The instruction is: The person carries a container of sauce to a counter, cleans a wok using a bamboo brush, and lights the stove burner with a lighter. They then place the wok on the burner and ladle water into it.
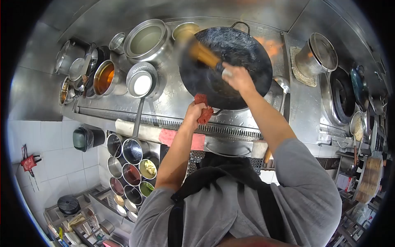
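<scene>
A large black wok (247, 45) tilts over the stove, wet and dark inside. My right hand (238, 78) is closed round the handle of a bamboo wok brush (207, 57), whose bristle end is smeared by motion over the wok's left side. With a red cloth (202, 109) bunched in it, my left hand (194, 113) is closed at the wok's near rim, beside the near loop handle (217, 112). Whether the cloth wraps that handle is partly hidden.
Left of the wok stand a big pot of liquid (165, 51), a strainer (142, 68) with a long handle and a pot of orange oil (119, 84). Flames (269, 46) show behind the wok's right. A lidded pot (306, 61) stands right; seasoning tins (132, 151) sit lower left.
</scene>
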Demonstrator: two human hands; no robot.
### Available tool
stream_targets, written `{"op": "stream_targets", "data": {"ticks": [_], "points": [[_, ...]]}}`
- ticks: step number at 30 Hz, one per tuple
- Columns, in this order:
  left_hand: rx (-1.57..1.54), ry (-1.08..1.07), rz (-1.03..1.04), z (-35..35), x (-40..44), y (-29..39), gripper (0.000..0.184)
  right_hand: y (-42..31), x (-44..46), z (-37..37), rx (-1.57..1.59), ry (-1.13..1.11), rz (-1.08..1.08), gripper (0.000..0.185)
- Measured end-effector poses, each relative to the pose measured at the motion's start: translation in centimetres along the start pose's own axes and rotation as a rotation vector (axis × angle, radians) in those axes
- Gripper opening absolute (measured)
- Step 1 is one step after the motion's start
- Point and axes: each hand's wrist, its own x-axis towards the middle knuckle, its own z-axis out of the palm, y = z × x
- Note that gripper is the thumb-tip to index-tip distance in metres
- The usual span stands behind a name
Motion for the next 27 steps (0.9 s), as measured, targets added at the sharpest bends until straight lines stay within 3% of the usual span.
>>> {"op": "stream_targets", "data": {"ticks": [2, 6, 7, 8, 10, 11, 13, 16, 19, 25, 27], "points": [[-0.050, 0.091, 0.117, 0.5, 0.1, -0.7, 0.031, 0.5, -4.9, -1.4, 0.096, -0.154, -0.110, 0.052], [-0.063, 0.152, 0.324, 1.0, -0.3, -1.7, 0.043, 4.1, -11.8, -12.0, 0.109, -0.530, 0.134, 0.051], [-0.053, 0.141, 0.329, 1.1, -1.1, -1.7, 0.043, 7.9, -12.1, -13.5, 0.003, -0.482, 0.115, 0.051], [-0.037, 0.143, 0.350, 1.1, -2.0, -1.7, 0.044, 6.5, -11.8, -17.9, -0.146, -0.480, 0.221, 0.050], [-0.007, 0.141, 0.382, 0.4, -2.7, -2.0, 0.049, 10.3, -9.9, -22.0, -0.273, -0.359, 0.335, 0.050], [0.022, 0.132, 0.380, -0.3, -2.8, -2.2, 0.049, 10.2, -9.5, -23.0, -0.278, -0.232, 0.314, 0.051], [0.048, 0.152, 0.389, -0.1, -5.4, -1.2, 0.052, 10.1, -10.0, -22.6, -0.272, -0.112, 0.295, 0.053], [0.105, 0.165, 0.414, -0.8, -8.0, 0.0, 0.090, 11.2, -12.0, -20.8, -0.086, 0.120, 0.266, 0.051], [0.179, 0.202, 0.463, -0.9, -8.8, 1.0, 0.090, 9.8, -16.7, -19.8, 0.207, 0.125, 0.300, 0.052], [0.334, 0.264, 0.488, 0.5, -9.6, 4.7, 0.094, 7.0, -24.9, -13.1, 0.469, -0.102, 0.192, 0.055], [0.435, 0.249, 0.647, -0.1, -8.8, 5.4, 0.091, 6.3, -26.5, -10.7, 0.477, -0.159, 0.183, 0.057]]}}
